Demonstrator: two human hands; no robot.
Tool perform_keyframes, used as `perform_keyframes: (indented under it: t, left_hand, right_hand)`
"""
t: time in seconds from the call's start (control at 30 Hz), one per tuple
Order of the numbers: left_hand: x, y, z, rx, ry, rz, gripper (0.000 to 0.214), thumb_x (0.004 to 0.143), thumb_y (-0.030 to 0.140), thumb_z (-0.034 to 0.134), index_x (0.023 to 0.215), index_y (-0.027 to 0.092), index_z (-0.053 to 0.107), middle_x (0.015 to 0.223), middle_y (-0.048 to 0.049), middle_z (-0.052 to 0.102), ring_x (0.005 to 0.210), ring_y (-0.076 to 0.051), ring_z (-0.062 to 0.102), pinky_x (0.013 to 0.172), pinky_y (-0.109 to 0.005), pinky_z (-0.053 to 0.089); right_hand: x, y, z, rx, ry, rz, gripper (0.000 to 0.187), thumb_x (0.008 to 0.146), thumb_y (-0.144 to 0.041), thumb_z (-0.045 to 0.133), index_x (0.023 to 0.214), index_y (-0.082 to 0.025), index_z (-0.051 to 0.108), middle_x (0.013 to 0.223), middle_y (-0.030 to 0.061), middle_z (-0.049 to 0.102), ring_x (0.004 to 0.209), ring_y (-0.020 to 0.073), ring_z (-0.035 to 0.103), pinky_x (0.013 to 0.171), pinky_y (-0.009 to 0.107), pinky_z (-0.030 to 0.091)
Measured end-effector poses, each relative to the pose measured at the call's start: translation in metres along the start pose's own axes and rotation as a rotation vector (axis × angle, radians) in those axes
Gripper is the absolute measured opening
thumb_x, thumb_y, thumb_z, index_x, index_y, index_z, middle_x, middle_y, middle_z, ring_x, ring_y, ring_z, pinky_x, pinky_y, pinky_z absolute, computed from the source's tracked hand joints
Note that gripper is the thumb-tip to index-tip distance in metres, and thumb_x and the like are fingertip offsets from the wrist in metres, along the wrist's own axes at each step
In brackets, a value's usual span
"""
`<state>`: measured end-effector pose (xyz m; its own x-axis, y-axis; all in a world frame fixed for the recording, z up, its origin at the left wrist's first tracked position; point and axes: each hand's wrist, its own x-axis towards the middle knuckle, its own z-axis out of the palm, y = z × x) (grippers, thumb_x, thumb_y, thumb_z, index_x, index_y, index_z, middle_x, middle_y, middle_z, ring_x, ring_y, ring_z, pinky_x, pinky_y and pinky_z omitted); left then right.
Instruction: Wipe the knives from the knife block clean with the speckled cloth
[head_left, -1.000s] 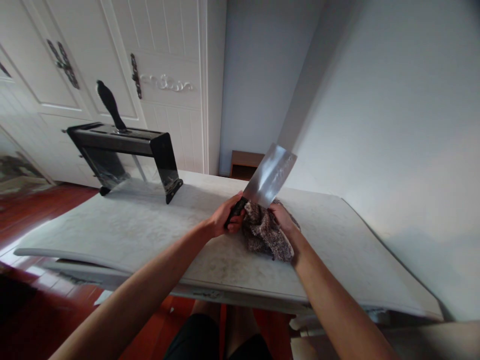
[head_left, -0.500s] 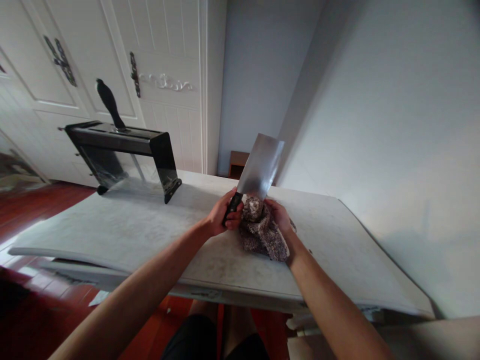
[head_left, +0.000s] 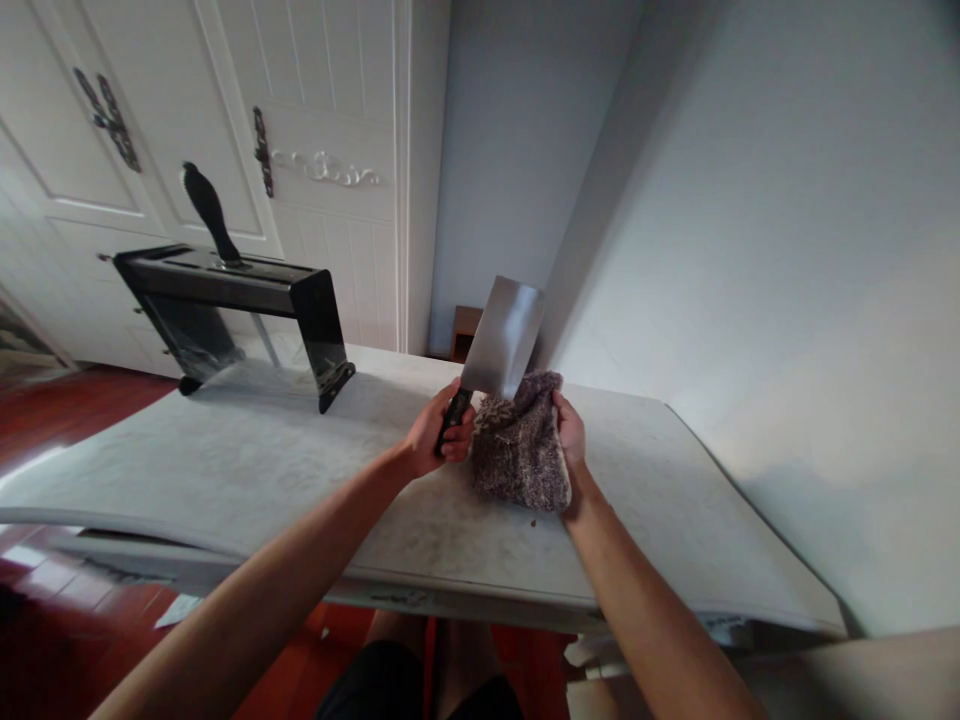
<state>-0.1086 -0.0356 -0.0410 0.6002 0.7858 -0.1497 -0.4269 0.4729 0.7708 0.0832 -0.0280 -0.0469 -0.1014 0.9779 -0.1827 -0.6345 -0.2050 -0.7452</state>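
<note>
My left hand is wrapped round the black handle of a broad steel cleaver, whose blade points up and away above the white table. My right hand grips a speckled brown-grey cloth and holds it up against the lower part of the blade, right beside the handle. The cloth hangs down to the table top and hides most of my right fingers.
A black knife rack stands at the table's far left with one black-handled knife stuck in its top. White cupboard doors rise behind it, and a plain wall runs along the table's right side. Red wooden floor shows at left.
The cleaver's blade has swung from a rightward tilt to nearly upright. My right hand has lifted the cloth from a bunched heap on the table up against the blade.
</note>
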Motion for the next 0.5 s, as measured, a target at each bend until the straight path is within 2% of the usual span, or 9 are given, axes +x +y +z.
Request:
perform_keyframes:
  t: [0.13, 0.23, 0.3, 0.37, 0.5]
  left_hand:
    - [0.001, -0.002, 0.001, 0.05, 0.064, -0.033, 0.053, 0.085, 0.067, 0.036, 0.063, 0.019, 0.042, 0.041, 0.0078, 0.023, 0.029, -0.006, 0.024, 0.028, -0.017, 0.024]
    - [0.003, -0.002, 0.001, 0.053, 0.104, -0.041, 0.053, 0.085, 0.067, 0.037, 0.063, 0.019, 0.042, 0.041, 0.0079, 0.023, 0.029, -0.006, 0.024, 0.028, -0.017, 0.023]
    - [0.003, -0.001, 0.0, 0.043, 0.11, -0.057, 0.052, 0.085, 0.066, 0.037, 0.063, 0.019, 0.042, 0.041, 0.0079, 0.022, 0.029, -0.006, 0.023, 0.028, -0.017, 0.022]
    - [0.003, 0.0, -0.001, 0.048, 0.102, -0.091, 0.051, 0.085, 0.065, 0.035, 0.063, 0.019, 0.042, 0.04, 0.0078, 0.022, 0.029, -0.006, 0.022, 0.028, -0.017, 0.022]
    - [0.003, 0.002, -0.001, 0.093, 0.075, -0.169, 0.05, 0.085, 0.065, 0.036, 0.064, 0.019, 0.043, 0.04, 0.0077, 0.022, 0.029, -0.006, 0.022, 0.028, -0.016, 0.022]
  right_hand:
    - [-0.008, 0.001, 0.003, -0.173, -0.148, 0.019, 0.06, 0.081, -0.069, 0.044, 0.101, -0.018, 0.068, 0.084, 0.0108, 0.069, 0.1, 0.0278, 0.064, 0.089, 0.045, 0.052]
    - [-0.011, 0.001, 0.005, -0.192, -0.177, -0.005, 0.07, 0.081, -0.077, 0.039, 0.104, -0.017, 0.068, 0.087, 0.0116, 0.07, 0.1, 0.0278, 0.065, 0.087, 0.044, 0.053]
    - [-0.011, 0.001, 0.005, -0.178, -0.168, -0.018, 0.065, 0.081, -0.072, 0.044, 0.105, -0.016, 0.067, 0.088, 0.0113, 0.07, 0.099, 0.0275, 0.065, 0.085, 0.043, 0.054]
    - [-0.008, 0.003, 0.004, -0.158, -0.146, -0.052, 0.051, 0.079, -0.059, 0.057, 0.106, -0.017, 0.066, 0.088, 0.0091, 0.071, 0.097, 0.0265, 0.066, 0.084, 0.041, 0.055]
    - [0.003, 0.008, -0.003, -0.147, -0.169, -0.19, 0.04, 0.073, -0.041, 0.072, 0.107, -0.02, 0.064, 0.093, 0.0035, 0.071, 0.094, 0.0227, 0.067, 0.085, 0.035, 0.055]
